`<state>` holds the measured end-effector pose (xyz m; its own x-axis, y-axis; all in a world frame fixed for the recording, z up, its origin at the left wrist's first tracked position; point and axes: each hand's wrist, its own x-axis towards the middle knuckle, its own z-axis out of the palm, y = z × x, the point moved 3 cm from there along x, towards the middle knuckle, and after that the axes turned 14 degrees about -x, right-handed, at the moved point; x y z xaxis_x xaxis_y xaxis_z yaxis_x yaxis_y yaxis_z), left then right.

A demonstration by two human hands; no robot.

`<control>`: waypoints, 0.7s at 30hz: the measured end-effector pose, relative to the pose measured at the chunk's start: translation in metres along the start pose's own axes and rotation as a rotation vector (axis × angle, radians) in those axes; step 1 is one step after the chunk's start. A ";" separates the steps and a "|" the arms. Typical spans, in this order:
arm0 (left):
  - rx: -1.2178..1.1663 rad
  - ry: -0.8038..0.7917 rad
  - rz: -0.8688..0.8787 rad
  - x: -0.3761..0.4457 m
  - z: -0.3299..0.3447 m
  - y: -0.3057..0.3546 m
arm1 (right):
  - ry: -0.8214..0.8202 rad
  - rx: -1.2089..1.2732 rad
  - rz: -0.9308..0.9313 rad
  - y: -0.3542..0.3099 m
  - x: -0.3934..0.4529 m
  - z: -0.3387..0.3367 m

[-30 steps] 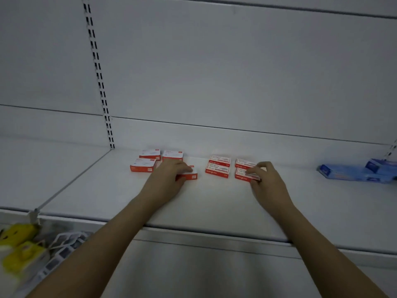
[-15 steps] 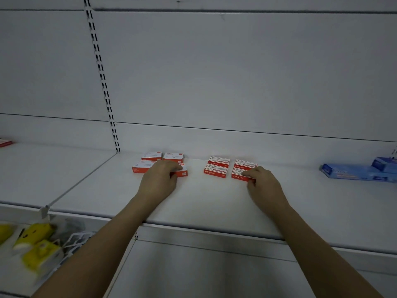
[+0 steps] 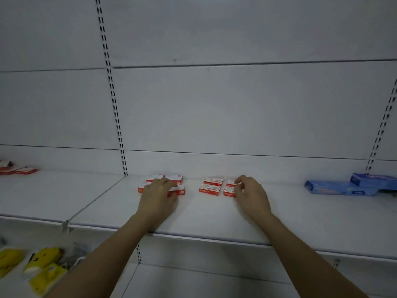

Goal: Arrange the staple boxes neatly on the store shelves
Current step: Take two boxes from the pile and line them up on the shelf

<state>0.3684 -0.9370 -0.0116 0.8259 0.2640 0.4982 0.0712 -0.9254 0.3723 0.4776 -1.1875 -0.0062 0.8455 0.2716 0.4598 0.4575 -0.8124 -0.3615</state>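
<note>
Both hands are up on the shelf working two little clusters of red staple boxes. The left hand lies palm-down over the left group, fingers loosely curved across the tops and covering most of the front two boxes. It looks like it's nudging the front right box in against its neighbours, though I can't tell if the fingertips are actually gripping it or just pressing. That box sits a touch out of line with the back pair, so squaring it up seems to be the point.

The right hand is at the right group, a tidy two-by-two laid flat with labels up. Its fingers are bent and seem to pinch the edges of the two boxes on its side, thumb on the near one, probably to line them up with the pair just left of it. There's a clear gap between the two groups, sitting right between the hands.

Well off past the right hand are some blue packages. Far beyond the left hand, on the next shelf section, a few more red boxes lie loose. Yellow packs sit on the lower shelf below the left forearm.
</note>
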 end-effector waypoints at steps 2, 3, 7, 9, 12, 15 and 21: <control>0.101 -0.096 -0.054 -0.004 -0.018 0.005 | -0.128 0.011 -0.059 -0.021 0.000 -0.009; 0.141 -0.148 -0.093 -0.008 -0.030 0.007 | -0.202 -0.001 -0.107 -0.035 -0.001 -0.012; 0.222 -0.164 -0.204 -0.035 -0.086 0.004 | -0.386 0.018 -0.306 -0.102 -0.009 -0.012; 0.248 -0.115 -0.260 -0.052 -0.114 -0.002 | -0.425 0.073 -0.381 -0.140 -0.018 -0.009; 0.262 -0.075 -0.357 -0.079 -0.150 -0.020 | -0.463 0.106 -0.476 -0.197 -0.037 -0.005; 0.238 -0.029 -0.440 -0.108 -0.180 -0.044 | -0.500 0.127 -0.576 -0.251 -0.057 -0.001; 0.141 0.035 -0.569 -0.162 -0.238 -0.116 | -0.563 0.112 -0.701 -0.351 -0.088 0.019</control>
<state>0.0927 -0.8076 0.0507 0.6171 0.7364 0.2773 0.5736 -0.6623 0.4821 0.2477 -0.9161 0.0647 0.3591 0.9212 0.1496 0.9173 -0.3188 -0.2384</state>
